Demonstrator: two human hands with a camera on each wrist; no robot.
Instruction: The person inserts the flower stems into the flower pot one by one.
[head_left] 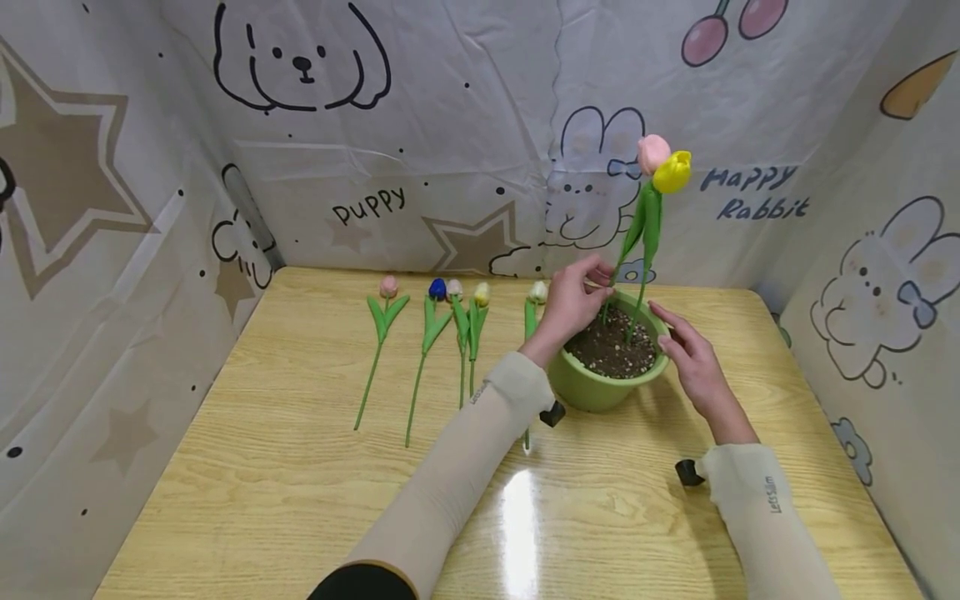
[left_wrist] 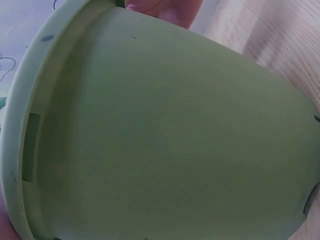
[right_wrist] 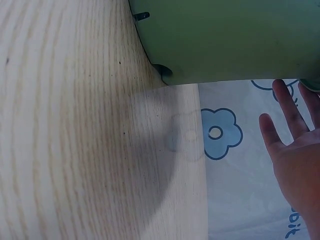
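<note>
A green flowerpot (head_left: 596, 392) with dark soil (head_left: 615, 342) stands at the right of the table; its wall (left_wrist: 170, 125) fills most of the left wrist view. Two artificial tulips rise upright from the soil, one pink (head_left: 653, 155) and one yellow (head_left: 672, 172). Over the pot's left rim, my left hand (head_left: 573, 300) pinches the pink tulip's stem low down, near the soil. My right hand (head_left: 696, 362) rests against the right side of the rim, its fingers (right_wrist: 290, 107) extended and spread in the right wrist view.
Left of the pot, several tulips lie on the wooden table (head_left: 300, 500): a pink one (head_left: 388, 287), a blue one (head_left: 437, 289), a pale pink one (head_left: 454, 289), a pale yellow one (head_left: 482, 293) and a white one (head_left: 537, 292). Printed cloth (head_left: 465, 125) surrounds the table's back and sides.
</note>
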